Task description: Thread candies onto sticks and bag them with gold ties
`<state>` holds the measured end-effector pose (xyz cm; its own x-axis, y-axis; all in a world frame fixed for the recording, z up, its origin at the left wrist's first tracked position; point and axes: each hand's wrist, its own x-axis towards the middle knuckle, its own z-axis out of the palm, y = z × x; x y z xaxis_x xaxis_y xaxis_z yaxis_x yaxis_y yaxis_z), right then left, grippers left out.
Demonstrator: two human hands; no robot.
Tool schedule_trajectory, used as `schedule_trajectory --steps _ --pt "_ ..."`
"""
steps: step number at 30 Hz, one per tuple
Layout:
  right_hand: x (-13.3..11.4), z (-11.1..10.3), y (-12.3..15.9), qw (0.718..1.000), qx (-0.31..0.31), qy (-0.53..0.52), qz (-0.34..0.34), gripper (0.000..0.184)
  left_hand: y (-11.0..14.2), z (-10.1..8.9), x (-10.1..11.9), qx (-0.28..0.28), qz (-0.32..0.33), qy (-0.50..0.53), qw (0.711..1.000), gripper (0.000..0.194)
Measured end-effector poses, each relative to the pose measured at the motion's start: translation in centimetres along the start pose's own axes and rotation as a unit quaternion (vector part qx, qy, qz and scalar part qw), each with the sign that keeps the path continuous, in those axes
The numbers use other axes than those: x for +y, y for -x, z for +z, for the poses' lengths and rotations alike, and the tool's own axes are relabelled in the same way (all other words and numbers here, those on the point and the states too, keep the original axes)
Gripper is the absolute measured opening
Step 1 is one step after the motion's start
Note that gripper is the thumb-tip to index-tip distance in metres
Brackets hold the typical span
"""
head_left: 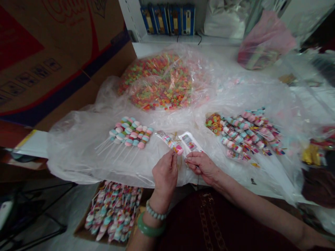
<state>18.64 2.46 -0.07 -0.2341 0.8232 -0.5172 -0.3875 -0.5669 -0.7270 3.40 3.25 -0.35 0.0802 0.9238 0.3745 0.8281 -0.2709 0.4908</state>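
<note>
My left hand [165, 174] is closed in a pinch at the base of a candy skewer in a clear wrapper [171, 142], which points up and to the left over the plastic sheet. Close beside it, my right hand [201, 164] is also closed, gripping the end of another wrapped packet [190, 142] with a white and coloured label. The two hands nearly touch at the front edge of the table. A bead bracelet and a green bangle sit on my left wrist.
Unwrapped pastel candy skewers [129, 134] lie left of my hands. Wrapped skewers [244, 134] are heaped at the right. A large bag of coloured ring candy [159, 82] lies behind. A box of wrapped skewers [113, 211] sits on the floor, and a cardboard carton [52, 52] stands left.
</note>
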Motion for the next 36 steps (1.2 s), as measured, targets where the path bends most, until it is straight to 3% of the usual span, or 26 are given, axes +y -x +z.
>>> schedule_trajectory --steps 4,7,11,15,20,22,24,25,28,29,30,32,36 --pt "0.1 -0.1 -0.1 1.000 -0.002 -0.004 0.005 0.023 0.2 0.2 -0.1 -0.006 0.014 -0.044 0.999 0.025" --pt "0.0 0.0 -0.1 1.000 0.000 -0.008 0.013 0.023 0.1 0.5 0.0 -0.003 -0.015 -0.041 0.999 0.022" --pt "-0.2 0.2 0.0 1.000 0.006 -0.007 0.013 0.023 -0.4 0.8 0.3 0.017 -0.096 0.073 0.992 0.010" --pt "-0.3 0.1 0.0 1.000 0.009 -0.004 0.003 0.022 -1.0 1.0 0.2 0.030 -0.184 0.232 0.955 0.006" --pt "-0.3 0.1 -0.3 1.000 0.012 0.006 -0.009 0.020 -0.9 0.9 0.4 0.036 -0.198 0.219 0.955 0.010" --pt "-0.5 0.1 -0.3 1.000 0.012 0.007 -0.006 0.020 -1.0 0.7 0.4 0.065 -0.231 0.257 0.936 0.010" --pt "-0.7 0.1 -0.3 1.000 0.000 -0.003 0.006 0.020 -1.6 0.5 0.3 0.102 -0.306 0.373 0.870 0.011" --pt "-0.8 0.0 -0.2 1.000 -0.013 -0.012 0.017 0.020 -2.1 0.3 0.1 0.104 -0.349 0.452 0.814 0.015" --pt "-0.9 -0.2 -0.2 0.993 -0.076 -0.048 0.074 0.018 -3.6 -0.1 -0.6 0.012 -0.437 0.664 0.607 0.034" --pt "-0.8 -0.3 -0.2 0.989 -0.095 -0.057 0.094 0.018 -4.0 -0.2 -0.8 -0.023 -0.444 0.704 0.554 0.039" --pt "-0.6 -0.3 -0.2 0.987 -0.106 -0.062 0.108 0.017 -4.4 -0.2 -0.9 -0.041 -0.444 0.729 0.519 0.042" --pt "-0.3 -0.2 -0.3 0.988 -0.099 -0.054 0.108 0.016 -4.6 -0.1 -0.9 -0.038 -0.440 0.749 0.494 0.040" --pt "0.2 0.3 -0.5 0.999 -0.023 0.013 0.033 0.015 -4.3 0.6 0.1 -0.021 -0.448 0.741 0.499 0.030"
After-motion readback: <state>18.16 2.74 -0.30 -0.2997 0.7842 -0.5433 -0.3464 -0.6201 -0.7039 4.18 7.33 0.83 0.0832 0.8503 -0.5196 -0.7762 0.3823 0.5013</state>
